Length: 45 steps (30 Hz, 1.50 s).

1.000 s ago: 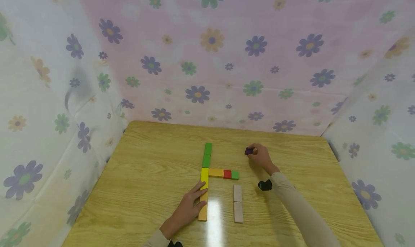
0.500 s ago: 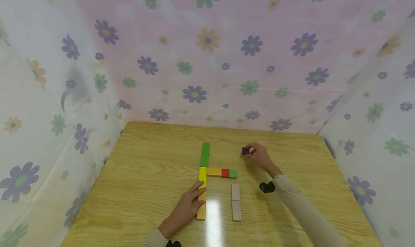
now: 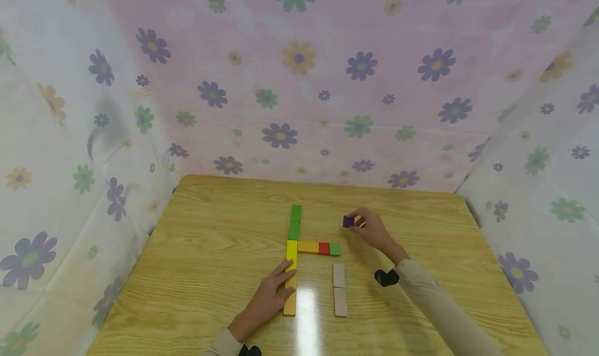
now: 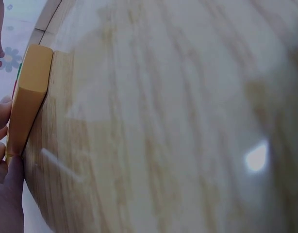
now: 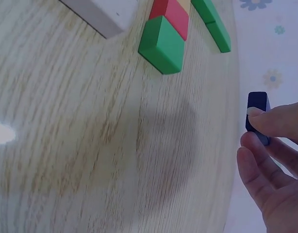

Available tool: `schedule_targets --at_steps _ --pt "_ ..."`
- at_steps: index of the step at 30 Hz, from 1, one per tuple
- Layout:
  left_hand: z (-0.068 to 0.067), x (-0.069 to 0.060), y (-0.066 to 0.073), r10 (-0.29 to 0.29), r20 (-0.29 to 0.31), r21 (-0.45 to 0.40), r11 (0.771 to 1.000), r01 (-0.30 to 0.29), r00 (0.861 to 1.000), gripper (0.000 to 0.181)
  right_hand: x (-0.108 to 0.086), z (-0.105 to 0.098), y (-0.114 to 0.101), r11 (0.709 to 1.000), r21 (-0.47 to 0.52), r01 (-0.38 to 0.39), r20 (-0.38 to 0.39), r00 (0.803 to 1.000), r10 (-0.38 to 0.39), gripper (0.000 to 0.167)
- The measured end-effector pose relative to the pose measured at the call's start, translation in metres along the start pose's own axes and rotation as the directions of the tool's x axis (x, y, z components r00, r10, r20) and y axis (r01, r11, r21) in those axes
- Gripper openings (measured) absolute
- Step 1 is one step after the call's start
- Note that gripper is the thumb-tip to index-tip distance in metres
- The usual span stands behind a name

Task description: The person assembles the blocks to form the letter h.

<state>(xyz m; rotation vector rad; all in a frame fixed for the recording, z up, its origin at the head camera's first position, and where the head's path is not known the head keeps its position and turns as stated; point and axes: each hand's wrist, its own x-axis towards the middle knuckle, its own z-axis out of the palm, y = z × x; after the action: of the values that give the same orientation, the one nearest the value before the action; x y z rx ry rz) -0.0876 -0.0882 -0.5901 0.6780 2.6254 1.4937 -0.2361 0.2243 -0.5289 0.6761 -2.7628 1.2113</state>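
Observation:
In the head view my left hand (image 3: 265, 296) lies against a lengthwise row of blocks, its fingers resting on the yellow block (image 3: 291, 250) and the orange block (image 3: 289, 307) nearer me. The left wrist view shows fingertips touching the side of the orange block (image 4: 31, 82). My right hand (image 3: 373, 229) pinches a dark purple block (image 3: 348, 221) between thumb and fingers, held right of the row's far end; the right wrist view shows the thumb on the dark block (image 5: 257, 101). Two green blocks (image 3: 294, 222) extend the row away from me.
A side branch of an orange block (image 3: 308, 247), a red block (image 3: 324, 249) and a small green cube (image 3: 334, 250) runs right from the row. Two pale wooden blocks (image 3: 339, 290) lie end to end below it. Flowered cloth (image 3: 299, 106) hangs round the wooden table (image 3: 215, 231).
My right hand has moved slightly left and nearer with the purple block. The left hand stays on the row. The whole head view has shifted a little left.

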Motion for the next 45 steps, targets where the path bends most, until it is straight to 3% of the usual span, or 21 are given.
schedule_targets --at_steps 11,26,45 --pt "0.000 0.000 -0.001 0.004 0.004 -0.010 1.000 -0.004 1.000 0.044 -0.015 0.003 -0.016 0.999 0.013 0.045 0.027 0.999 -0.045 0.027" --pt "0.000 0.001 -0.001 0.012 0.002 -0.003 1.000 -0.012 1.000 0.044 -0.038 0.010 -0.020 0.999 0.041 0.034 0.044 0.998 -0.036 0.027" --pt "0.000 0.001 0.000 0.025 -0.004 0.003 1.000 -0.025 1.000 0.043 -0.049 0.013 -0.026 0.997 0.071 0.028 0.061 0.998 -0.032 0.028"
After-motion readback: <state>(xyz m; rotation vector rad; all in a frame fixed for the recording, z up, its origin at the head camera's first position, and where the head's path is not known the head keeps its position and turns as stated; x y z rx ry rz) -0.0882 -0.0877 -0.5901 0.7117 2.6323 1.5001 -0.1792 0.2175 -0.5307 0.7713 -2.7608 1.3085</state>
